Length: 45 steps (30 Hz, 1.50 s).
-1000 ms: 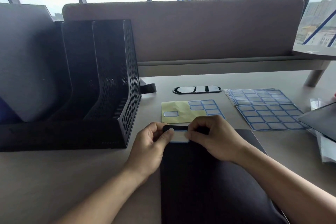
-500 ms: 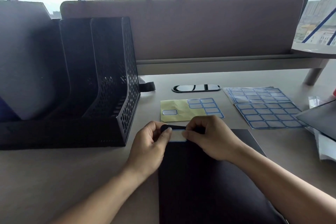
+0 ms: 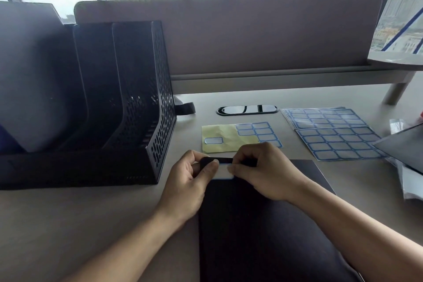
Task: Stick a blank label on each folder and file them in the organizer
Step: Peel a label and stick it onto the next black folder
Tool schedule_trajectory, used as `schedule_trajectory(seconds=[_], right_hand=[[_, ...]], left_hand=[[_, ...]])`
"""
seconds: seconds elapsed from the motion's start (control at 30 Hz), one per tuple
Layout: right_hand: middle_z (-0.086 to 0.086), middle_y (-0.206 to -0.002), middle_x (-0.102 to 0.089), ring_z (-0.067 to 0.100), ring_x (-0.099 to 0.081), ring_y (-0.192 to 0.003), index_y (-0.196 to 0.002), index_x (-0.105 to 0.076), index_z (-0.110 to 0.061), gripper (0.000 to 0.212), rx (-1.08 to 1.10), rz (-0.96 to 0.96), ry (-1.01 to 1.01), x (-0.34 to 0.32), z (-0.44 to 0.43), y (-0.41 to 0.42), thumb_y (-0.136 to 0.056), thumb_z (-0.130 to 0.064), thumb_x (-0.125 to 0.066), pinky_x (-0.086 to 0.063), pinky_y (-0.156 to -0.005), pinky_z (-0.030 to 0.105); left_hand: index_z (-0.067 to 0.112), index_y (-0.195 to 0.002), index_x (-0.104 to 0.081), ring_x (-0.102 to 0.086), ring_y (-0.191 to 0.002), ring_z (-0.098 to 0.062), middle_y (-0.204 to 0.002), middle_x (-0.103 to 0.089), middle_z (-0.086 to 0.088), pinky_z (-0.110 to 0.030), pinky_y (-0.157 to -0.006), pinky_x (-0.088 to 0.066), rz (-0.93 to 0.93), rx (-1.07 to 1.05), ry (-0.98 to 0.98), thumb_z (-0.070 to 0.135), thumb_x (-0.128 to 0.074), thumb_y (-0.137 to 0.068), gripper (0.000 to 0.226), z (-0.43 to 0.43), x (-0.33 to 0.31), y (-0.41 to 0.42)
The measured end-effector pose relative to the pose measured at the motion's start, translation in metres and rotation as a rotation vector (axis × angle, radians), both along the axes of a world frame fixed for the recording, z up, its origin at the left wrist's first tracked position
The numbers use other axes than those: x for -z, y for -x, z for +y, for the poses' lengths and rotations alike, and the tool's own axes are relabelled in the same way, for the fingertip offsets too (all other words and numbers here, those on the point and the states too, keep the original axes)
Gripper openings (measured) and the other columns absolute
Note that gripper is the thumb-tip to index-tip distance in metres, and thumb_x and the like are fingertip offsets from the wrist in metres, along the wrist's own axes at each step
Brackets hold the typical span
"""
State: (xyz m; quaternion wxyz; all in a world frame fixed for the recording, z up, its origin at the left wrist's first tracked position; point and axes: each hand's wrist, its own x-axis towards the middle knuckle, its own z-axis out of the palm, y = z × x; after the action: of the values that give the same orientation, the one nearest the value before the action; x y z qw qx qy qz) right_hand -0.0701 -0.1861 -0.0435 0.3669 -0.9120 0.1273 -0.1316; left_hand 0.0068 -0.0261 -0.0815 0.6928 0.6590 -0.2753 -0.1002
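Note:
A black folder (image 3: 263, 231) lies flat on the desk in front of me. At its far left corner sits a white label with a blue border (image 3: 223, 171). My left hand (image 3: 187, 185) grips the folder's corner, thumb on the label's left end. My right hand (image 3: 267, 171) pinches the folder's top edge, thumb on the label's right end. A black mesh organizer (image 3: 137, 103) stands at the left with a grey folder (image 3: 34, 75) in its far left slot. A partly used yellow label sheet (image 3: 229, 137) lies just beyond my hands.
Full blue-bordered label sheets (image 3: 332, 135) lie at the right. Another dark folder (image 3: 402, 146) and clear plastic wrap (image 3: 412, 181) sit at the right edge. A black oval cable port (image 3: 247, 109) is set in the desk, before a grey partition (image 3: 229, 36).
Both hands stay on the label at the folder's corner; the thumbs have shifted slightly over it. Nothing else has moved.

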Motion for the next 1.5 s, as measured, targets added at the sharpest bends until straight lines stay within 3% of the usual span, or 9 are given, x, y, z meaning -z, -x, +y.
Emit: schedule_trajectory(seconds=[0.4, 0.53, 0.63, 0.83, 0.93, 1.0, 1.1, 1.27, 1.5], right_hand=[[-0.009, -0.062, -0.063, 0.004, -0.056, -0.060, -0.069, -0.067, -0.024, 0.017, -0.009, 0.034, -0.003, -0.006, 0.003, 0.001, -0.083, -0.031, -0.070, -0.043, -0.058, 0.024], [-0.008, -0.068, -0.066, 0.005, -0.060, -0.068, -0.070, -0.067, -0.026, 0.019, 0.001, 0.044, 0.025, -0.008, 0.006, 0.003, -0.085, -0.038, -0.068, -0.043, -0.060, 0.024], [-0.009, -0.072, -0.064, 0.007, -0.059, -0.074, -0.076, -0.065, -0.024, 0.026, 0.020, 0.019, 0.042, -0.007, 0.009, 0.003, -0.083, -0.049, -0.066, -0.039, -0.066, 0.027], [-0.015, -0.092, -0.064, 0.007, -0.060, -0.091, -0.102, -0.053, -0.030, 0.038, 0.105, 0.025, -0.023, -0.004, 0.006, 0.001, -0.081, -0.060, -0.065, -0.046, -0.076, 0.030], [-0.017, -0.095, -0.068, 0.008, -0.062, -0.098, -0.104, -0.063, -0.034, 0.039, 0.066, 0.037, 0.007, -0.003, 0.008, 0.001, -0.081, -0.065, -0.058, -0.048, -0.094, 0.038], [-0.019, -0.086, -0.070, 0.004, -0.062, -0.093, -0.096, -0.070, -0.034, 0.035, 0.034, 0.036, 0.036, -0.003, 0.011, 0.002, -0.084, -0.063, -0.056, -0.045, -0.098, 0.041], [-0.019, -0.080, -0.069, 0.004, -0.062, -0.089, -0.091, -0.073, -0.035, 0.023, 0.026, 0.028, 0.037, -0.001, 0.009, 0.002, -0.087, -0.055, -0.062, -0.045, -0.097, 0.040], [-0.017, -0.063, -0.066, 0.014, -0.060, -0.077, -0.078, -0.071, -0.040, 0.024, 0.007, 0.001, -0.063, 0.003, 0.003, -0.003, -0.074, -0.063, -0.066, -0.046, -0.081, 0.035], [-0.005, -0.070, -0.070, 0.009, -0.058, -0.069, -0.078, -0.073, -0.029, 0.029, -0.008, -0.044, -0.089, 0.003, 0.002, -0.004, -0.077, -0.057, -0.070, -0.044, -0.084, 0.038]], left_hand=[[0.003, -0.089, -0.057, -0.054, -0.071, -0.015, -0.072, -0.061, -0.005, -0.034, -0.069, -0.043, -0.003, -0.015, 0.019, 0.009, -0.066, -0.091, 0.010, 0.000, 0.000, 0.000], [0.008, -0.089, -0.059, -0.057, -0.072, -0.017, -0.074, -0.064, -0.007, -0.036, -0.071, -0.045, -0.026, -0.014, 0.010, 0.020, -0.068, -0.087, 0.016, 0.002, 0.000, -0.001], [0.006, -0.091, -0.060, -0.060, -0.074, -0.017, -0.078, -0.067, -0.014, -0.032, -0.070, -0.049, -0.054, -0.021, 0.016, 0.019, -0.070, -0.087, 0.018, 0.002, 0.000, 0.000], [0.005, -0.090, -0.058, -0.058, -0.067, -0.004, -0.068, -0.064, 0.008, -0.018, -0.065, -0.045, -0.102, 0.008, 0.000, 0.005, -0.064, -0.091, 0.007, 0.001, 0.000, 0.002], [0.002, -0.093, -0.058, -0.059, -0.070, -0.007, -0.072, -0.065, -0.003, -0.019, -0.066, -0.046, -0.144, 0.007, 0.011, 0.006, -0.064, -0.091, 0.008, 0.002, 0.000, 0.003], [0.001, -0.095, -0.058, -0.061, -0.074, -0.010, -0.077, -0.068, -0.009, -0.020, -0.069, -0.048, -0.168, 0.007, 0.019, 0.007, -0.064, -0.091, 0.009, 0.002, 0.000, 0.004], [0.004, -0.092, -0.058, -0.060, -0.073, -0.006, -0.075, -0.066, 0.002, -0.017, -0.069, -0.046, -0.183, 0.012, 0.012, 0.006, -0.062, -0.092, 0.004, 0.002, -0.001, 0.004], [0.006, -0.092, -0.060, -0.056, -0.074, -0.014, -0.077, -0.063, -0.010, -0.023, -0.069, -0.046, -0.135, 0.042, 0.046, 0.019, -0.064, -0.091, 0.013, 0.003, 0.000, 0.003], [0.013, -0.094, -0.073, -0.068, -0.087, -0.016, -0.089, -0.075, -0.004, -0.029, -0.080, -0.051, -0.038, 0.178, -0.034, 0.030, -0.059, -0.094, 0.022, 0.003, -0.003, 0.002]])
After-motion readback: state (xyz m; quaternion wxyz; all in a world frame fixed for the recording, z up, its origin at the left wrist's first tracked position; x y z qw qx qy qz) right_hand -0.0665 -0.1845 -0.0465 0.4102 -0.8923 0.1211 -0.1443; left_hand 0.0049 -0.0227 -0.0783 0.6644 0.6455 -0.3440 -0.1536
